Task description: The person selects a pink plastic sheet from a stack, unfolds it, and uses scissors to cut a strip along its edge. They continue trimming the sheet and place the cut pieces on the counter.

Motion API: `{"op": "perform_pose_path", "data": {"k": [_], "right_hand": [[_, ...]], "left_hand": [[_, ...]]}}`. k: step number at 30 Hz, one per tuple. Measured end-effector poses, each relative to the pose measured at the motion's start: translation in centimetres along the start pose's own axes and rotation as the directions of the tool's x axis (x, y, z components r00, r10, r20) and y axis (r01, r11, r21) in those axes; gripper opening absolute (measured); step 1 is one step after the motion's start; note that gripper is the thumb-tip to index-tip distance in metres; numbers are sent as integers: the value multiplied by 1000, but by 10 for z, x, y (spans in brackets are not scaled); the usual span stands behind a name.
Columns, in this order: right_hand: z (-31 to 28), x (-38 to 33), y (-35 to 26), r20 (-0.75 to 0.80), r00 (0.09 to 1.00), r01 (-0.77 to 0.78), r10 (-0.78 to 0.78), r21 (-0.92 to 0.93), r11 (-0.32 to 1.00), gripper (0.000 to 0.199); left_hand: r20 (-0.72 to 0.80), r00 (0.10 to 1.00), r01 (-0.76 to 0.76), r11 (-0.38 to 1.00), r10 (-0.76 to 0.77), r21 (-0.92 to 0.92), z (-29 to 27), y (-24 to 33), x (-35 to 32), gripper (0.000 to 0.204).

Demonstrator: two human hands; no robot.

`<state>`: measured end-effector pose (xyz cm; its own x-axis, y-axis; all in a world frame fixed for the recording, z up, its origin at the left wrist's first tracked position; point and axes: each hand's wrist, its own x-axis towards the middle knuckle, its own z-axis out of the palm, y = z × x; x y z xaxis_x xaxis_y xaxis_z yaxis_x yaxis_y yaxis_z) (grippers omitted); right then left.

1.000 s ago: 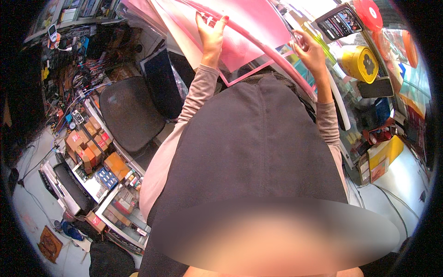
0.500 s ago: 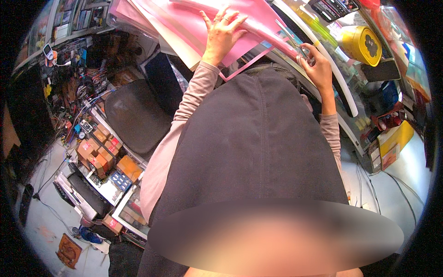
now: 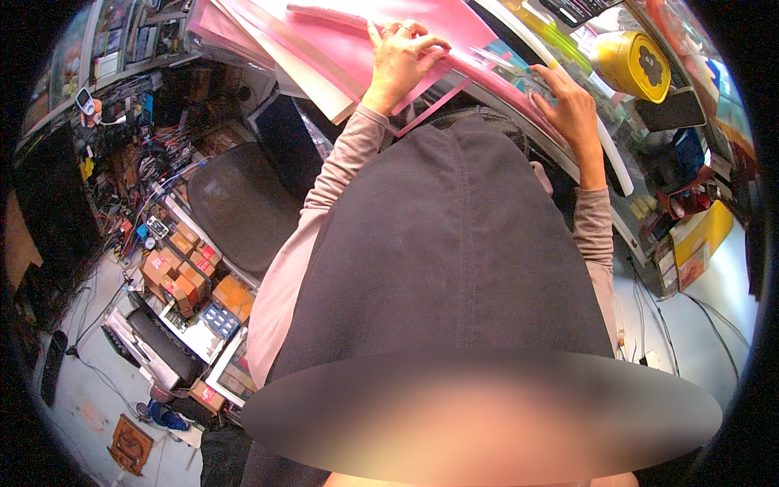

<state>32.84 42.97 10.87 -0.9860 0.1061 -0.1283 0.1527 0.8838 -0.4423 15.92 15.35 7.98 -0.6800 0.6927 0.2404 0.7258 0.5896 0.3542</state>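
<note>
At the top centre of the frame my left hand (image 3: 403,58) lies flat on the big pink sheet (image 3: 341,45), fingers spread apart and pressing down near its lower edge, with the fingertips curled over a raised fold. My right hand (image 3: 565,101) sits to the upper right, fingers bent and closed on the curved front edge of that sheet, just where a thin pink strip (image 3: 438,104) runs out below it. The sheet covers most of the desk (image 3: 617,174) along the top of the picture, lying over paler sheets (image 3: 316,81) beneath.

To handle this well, I judge the left palm should hold its weight evenly so the sheet cannot slide, while the right hand works the edge in small moves, not one long pull. Thin sheet creases easily, so both hands ought to keep it flat and level.

A yellow tape dispenser (image 3: 631,61) stands at the upper right, well apart from the right hand. A dark chair (image 3: 235,207) and orange boxes (image 3: 191,276) show at the left.
</note>
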Motion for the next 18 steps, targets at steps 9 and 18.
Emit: {"op": "perform_pose_path", "data": {"k": [9,18], "right_hand": [[10,12,-16,-164,955,242,-248,-54,969,42],[6,19,-30,-158,949,256,-272,-118,960,50]], "left_hand": [[-194,981,-49,995,32,-85,14,0,-25,14],[-273,961,-59,996,38,-70,23,11,-39,12]]}}
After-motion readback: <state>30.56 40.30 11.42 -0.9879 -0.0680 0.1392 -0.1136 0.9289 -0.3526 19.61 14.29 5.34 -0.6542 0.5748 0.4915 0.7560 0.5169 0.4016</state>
